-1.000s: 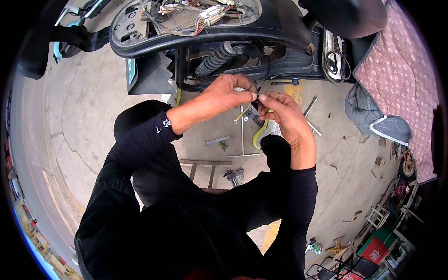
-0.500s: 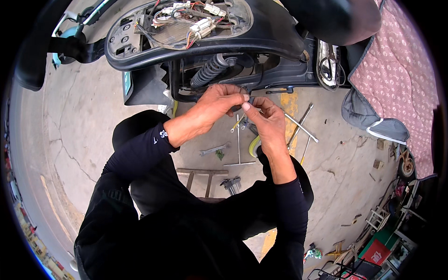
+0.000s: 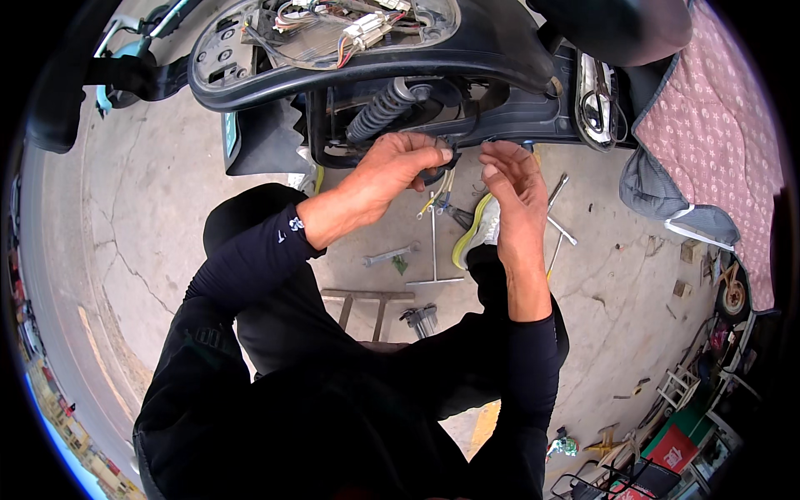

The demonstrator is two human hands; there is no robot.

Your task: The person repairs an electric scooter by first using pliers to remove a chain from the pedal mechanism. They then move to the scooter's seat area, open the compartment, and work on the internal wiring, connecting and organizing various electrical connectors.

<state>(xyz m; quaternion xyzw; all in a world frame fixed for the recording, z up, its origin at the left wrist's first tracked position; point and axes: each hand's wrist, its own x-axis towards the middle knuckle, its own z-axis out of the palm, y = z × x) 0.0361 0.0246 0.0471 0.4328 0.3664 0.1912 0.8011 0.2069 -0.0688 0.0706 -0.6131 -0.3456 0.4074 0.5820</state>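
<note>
Wires (image 3: 449, 183), yellow and pale, hang on the near side of my fingers, their long run slanting toward me and slightly left. My right hand (image 3: 518, 192) is raised just right of them, thumb and fingertips a little apart, with nothing I can make out between. My left hand (image 3: 387, 173) has thumb and forefinger pinched on a small dark piece (image 3: 454, 153), left of my right fingertips and apart from them; whether the wires join it, I cannot tell. Beyond lie the scooter's dark lower frame (image 3: 529, 127) and, far left, its coil spring (image 3: 379, 117).
</note>
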